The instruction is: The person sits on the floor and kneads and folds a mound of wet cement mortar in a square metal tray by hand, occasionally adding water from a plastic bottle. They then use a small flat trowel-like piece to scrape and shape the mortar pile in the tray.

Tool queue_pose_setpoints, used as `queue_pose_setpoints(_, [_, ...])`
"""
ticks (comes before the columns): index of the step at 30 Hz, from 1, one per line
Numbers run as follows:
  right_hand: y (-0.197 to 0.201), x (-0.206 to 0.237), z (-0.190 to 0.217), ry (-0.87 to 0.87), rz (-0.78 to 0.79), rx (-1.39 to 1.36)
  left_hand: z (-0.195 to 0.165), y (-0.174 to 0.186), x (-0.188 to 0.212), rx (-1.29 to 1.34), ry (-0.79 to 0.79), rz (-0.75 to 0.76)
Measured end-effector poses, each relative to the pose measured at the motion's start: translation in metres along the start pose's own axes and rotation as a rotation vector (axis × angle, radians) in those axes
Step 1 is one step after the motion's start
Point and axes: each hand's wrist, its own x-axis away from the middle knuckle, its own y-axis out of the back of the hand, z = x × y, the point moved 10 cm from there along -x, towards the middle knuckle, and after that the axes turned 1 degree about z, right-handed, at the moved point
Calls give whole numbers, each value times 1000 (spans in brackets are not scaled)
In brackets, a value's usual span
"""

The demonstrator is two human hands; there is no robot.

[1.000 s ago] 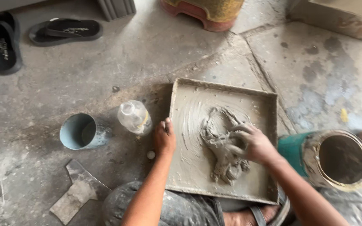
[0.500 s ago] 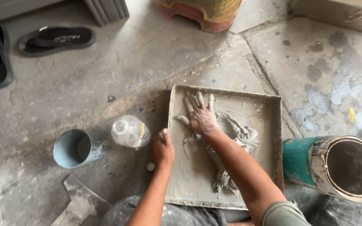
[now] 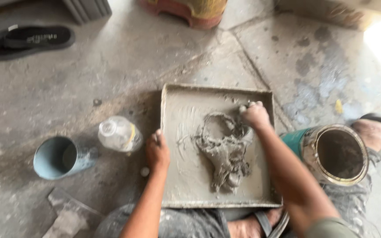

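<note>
Tray [image 3: 186, 194]: lay on the floor, smeared grey.
Clay [image 3: 223, 152]: wet lump sat mid-tray.
Right hand [image 3: 255, 115]: grip curled into the clay's upper edge.
Left hand [image 3: 157, 152]: grip closed over the tray's left rim.
Bottle [image 3: 119, 133], cup [image 3: 60, 157]: left of tray.
Can [image 3: 334, 154]: right of tray.
</note>
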Motion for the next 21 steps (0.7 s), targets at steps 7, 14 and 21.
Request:
queue_pose_setpoints(7, [-21, -8, 118, 137, -106, 132, -3, 1, 2, 25, -3, 0])
queue_pose_setpoints(14, [-61, 107, 244, 431, 157, 26, -1, 5, -3, 53, 80, 1])
queue_pose_setpoints(21, [-18, 260, 161, 1014, 68, 255, 24, 5, -2, -39, 143, 22])
